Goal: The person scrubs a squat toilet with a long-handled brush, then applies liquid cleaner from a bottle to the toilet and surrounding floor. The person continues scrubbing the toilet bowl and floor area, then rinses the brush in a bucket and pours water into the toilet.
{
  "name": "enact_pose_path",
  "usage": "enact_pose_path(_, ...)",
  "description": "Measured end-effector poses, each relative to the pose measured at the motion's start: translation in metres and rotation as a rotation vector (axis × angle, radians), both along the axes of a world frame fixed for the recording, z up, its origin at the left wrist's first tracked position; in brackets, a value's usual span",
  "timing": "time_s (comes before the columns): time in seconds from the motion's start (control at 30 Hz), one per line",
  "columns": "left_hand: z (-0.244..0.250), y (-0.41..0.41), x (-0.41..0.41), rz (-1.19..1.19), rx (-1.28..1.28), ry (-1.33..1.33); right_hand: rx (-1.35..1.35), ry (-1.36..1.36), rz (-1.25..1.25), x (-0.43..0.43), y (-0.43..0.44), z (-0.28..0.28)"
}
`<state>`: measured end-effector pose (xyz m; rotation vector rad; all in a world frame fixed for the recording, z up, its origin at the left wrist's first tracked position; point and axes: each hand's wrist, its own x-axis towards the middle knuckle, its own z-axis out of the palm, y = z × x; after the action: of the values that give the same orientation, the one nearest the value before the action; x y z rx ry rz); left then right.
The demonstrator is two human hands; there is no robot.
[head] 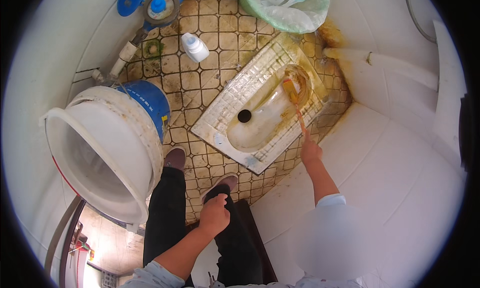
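Observation:
My right hand (311,152) grips the handle of a long-handled scrub brush (290,90). The brush head rests in the basin of a white squat toilet (258,117), at its far right end. Brown and yellow stains surround the bristles there. A round dark drain hole (244,116) shows toward the basin's near left end. Over my right knee my left hand (214,215) is loosely curled, with nothing seen in it; whether the fingers are fully closed is hard to tell.
A white plastic bottle (195,48) stands on the stained tile floor (200,84). Left are a blue bucket (148,104) and a white basin (101,153). A blue water meter (159,6) and a lined waste bin (277,21) sit at the back. A pipe (382,65) runs along the right wall.

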<state>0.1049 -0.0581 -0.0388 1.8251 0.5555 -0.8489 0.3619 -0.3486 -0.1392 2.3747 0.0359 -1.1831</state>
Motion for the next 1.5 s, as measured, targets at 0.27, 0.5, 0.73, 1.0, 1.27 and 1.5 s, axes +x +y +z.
enact_pose_path(0.27,-0.003,-0.005,-0.004,-0.018,0.014,-0.026,0.575,-0.069,-1.183,-0.071,-0.030,-0.011)
enact_pose_path(0.5,-0.003,-0.008,-0.003,-0.081,-0.010,-0.037,0.361,-0.431,-0.639,-0.069,-0.030,-0.067)
enact_pose_path(0.73,-0.006,-0.011,-0.020,-0.149,0.009,-0.026,0.116,-0.381,-0.339,-0.026,-0.066,-0.024)
enact_pose_path(1.0,-0.007,-0.010,-0.013,-0.185,0.008,-0.039,0.162,-0.398,-0.414,-0.010,-0.033,-0.027)
enact_pose_path(1.27,-0.004,-0.011,-0.016,-0.208,0.005,-0.014,0.563,-0.142,-0.696,-0.093,-0.032,-0.024)
enact_pose_path(1.5,-0.004,-0.014,-0.014,-0.221,-0.001,-0.064,0.942,-0.082,-1.708,-0.047,0.031,-0.026)
